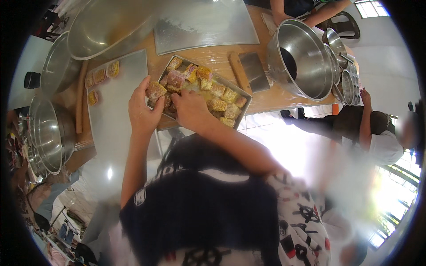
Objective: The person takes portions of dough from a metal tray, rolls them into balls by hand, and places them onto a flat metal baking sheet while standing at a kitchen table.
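Observation:
A rectangular metal pan (245,100) holds several crumb-coated bread pieces (218,90), some yellow and some purplish. At the pan's left corner, my left hand (141,108) has thumb and fingers closed around a purplish-brown crumbed bread piece (155,90). My right hand (191,107) reaches into the pan beside it, its fingers bent down among the pieces. Those fingertips are partly hidden, so I cannot make out what they grip. On a flat metal sheet (108,104) to the left lie several more bread pieces (99,76) in paper liners.
Beyond the pan are a bench scraper (255,72) with a wooden handle and another metal sheet (206,26). Large steel bowls (306,62) stand right and left. A rolling pin (81,97) lies at the left. Another person's hands (284,15) are at the far side.

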Demonstrator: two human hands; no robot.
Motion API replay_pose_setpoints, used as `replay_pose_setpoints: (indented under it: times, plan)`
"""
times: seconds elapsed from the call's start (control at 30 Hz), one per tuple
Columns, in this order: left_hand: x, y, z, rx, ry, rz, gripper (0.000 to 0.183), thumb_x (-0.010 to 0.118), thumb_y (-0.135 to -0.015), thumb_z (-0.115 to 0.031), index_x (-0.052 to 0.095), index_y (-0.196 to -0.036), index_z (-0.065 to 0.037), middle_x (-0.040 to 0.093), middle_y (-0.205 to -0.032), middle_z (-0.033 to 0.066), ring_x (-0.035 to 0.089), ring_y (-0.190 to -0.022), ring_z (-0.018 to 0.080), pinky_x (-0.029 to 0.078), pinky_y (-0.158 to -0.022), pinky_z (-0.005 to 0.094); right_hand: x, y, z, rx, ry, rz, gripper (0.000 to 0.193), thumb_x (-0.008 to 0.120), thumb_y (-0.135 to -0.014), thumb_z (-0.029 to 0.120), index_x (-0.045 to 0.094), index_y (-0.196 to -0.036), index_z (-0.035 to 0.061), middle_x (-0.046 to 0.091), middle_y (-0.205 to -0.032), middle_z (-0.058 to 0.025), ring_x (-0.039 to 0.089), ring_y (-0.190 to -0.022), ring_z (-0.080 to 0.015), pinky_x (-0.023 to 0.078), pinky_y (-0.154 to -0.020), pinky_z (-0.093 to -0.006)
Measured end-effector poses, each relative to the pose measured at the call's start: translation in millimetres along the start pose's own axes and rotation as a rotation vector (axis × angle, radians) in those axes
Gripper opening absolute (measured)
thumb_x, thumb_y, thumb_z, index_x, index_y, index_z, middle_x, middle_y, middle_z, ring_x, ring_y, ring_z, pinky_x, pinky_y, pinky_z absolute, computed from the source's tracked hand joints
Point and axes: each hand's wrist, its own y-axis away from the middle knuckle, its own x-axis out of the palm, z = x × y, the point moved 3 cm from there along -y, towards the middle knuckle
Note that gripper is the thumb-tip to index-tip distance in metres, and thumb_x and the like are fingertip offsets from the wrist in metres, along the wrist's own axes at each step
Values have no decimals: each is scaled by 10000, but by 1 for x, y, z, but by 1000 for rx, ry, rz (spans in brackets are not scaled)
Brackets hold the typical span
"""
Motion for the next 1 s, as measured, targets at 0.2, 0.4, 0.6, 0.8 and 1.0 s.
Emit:
replay_pose_setpoints:
  times: [0.2,0.4,0.6,0.8,1.0]
  plan:
    - [3,-1,1,22,46,-13,603,703,-720,-41,491,-1285,-46,605,-1059,126,584,-950,226,459,-857,330,0,0,-4,-18,-41,19,356,692,-671,177,572,-974,34,569,-931,-195,599,-841,-356,502,-688,-434]
    - [4,-1,1,-46,94,20,607,718,-677,-97,514,-1249,-71,603,-1111,156,590,-978,306,466,-846,373,-24,3,-12,1,-108,-88,299,642,-705,189,579,-948,26,580,-929,-197,606,-859,-345,504,-702,-453]
    - [5,-5,1,-97,106,67,606,708,-670,-89,513,-1244,-76,604,-1099,160,588,-970,315,464,-851,384,-81,24,-68,193,-131,-40,387,632,-778,241,570,-1097,33,588,-987,-194,585,-954,-351,468,-847,-427]
    - [20,-18,-16,143,49,98,591,711,-656,-106,517,-1215,-93,609,-1003,142,579,-909,323,455,-787,406,-87,37,-64,356,142,-18,393,655,-784,287,604,-1081,35,597,-971,-181,586,-945,-333,473,-834,-411]
    - [35,-17,-9,183,-263,164,616,734,-646,-133,533,-1228,-147,579,-1087,93,540,-1010,298,413,-846,414,-46,27,-36,16,147,-100,247,601,-761,217,621,-957,68,594,-908,-111,573,-897,-299,425,-758,-444]
